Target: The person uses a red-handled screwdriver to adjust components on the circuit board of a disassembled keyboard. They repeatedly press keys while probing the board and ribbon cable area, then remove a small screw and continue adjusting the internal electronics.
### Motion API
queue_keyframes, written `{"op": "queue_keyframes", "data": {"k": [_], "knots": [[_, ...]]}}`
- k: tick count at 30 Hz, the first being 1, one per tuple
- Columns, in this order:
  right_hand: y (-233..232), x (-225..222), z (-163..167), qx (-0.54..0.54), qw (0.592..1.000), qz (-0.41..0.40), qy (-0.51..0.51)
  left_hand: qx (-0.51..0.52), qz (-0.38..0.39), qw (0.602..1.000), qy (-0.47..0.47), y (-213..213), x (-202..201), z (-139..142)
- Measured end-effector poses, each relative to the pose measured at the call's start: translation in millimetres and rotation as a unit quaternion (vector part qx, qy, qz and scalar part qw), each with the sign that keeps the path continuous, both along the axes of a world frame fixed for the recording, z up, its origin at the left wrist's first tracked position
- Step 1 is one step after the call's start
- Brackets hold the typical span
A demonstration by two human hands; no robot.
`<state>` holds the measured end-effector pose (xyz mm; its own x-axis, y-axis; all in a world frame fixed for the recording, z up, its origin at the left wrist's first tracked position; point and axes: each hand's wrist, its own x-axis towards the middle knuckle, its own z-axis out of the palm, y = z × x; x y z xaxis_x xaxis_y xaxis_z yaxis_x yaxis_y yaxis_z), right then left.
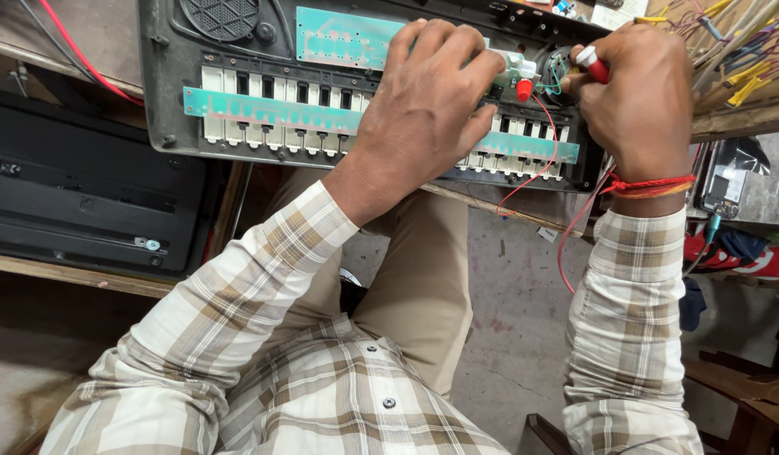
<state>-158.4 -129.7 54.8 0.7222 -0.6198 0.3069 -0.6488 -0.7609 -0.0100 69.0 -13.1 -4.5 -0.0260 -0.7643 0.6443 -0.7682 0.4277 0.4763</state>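
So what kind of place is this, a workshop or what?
Most likely a small electronics repair workshop. An opened keyboard instrument lies with its green circuit boards bared, loose coloured wires pile on the wooden bench, and the right hand holds a red-handled tool.

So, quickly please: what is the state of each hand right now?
Left hand: palm down on the opened keyboard, fingers curled; whether it holds something cannot be told.
Right hand: closed on a red-and-white tool handle.

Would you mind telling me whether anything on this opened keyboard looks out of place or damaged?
The keyboard housing lies open, key strips and green circuit boards exposed. A thin red wire trails loose off the edge, below the left hand. The right hand grips a red-handled tool. No breakage shows.
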Motion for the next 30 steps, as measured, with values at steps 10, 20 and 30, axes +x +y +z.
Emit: {"op": "queue_keyframes", "data": {"k": [10, 20, 30], "knots": [[17, 23, 23, -0.003, 1.000, 0.014, -0.026, -0.002, -0.002, 1.000, -0.008, 1, 1, -1], [14, 11, 15, 0.046, 0.996, -0.018, -0.068, -0.004, 0.000, 1.000, -0.002, 1, 0, 1], [5, 2, 10, 0.070, 0.994, -0.049, -0.070, 0.001, -0.003, 1.000, -0.006, 1, 1, 0]]}}
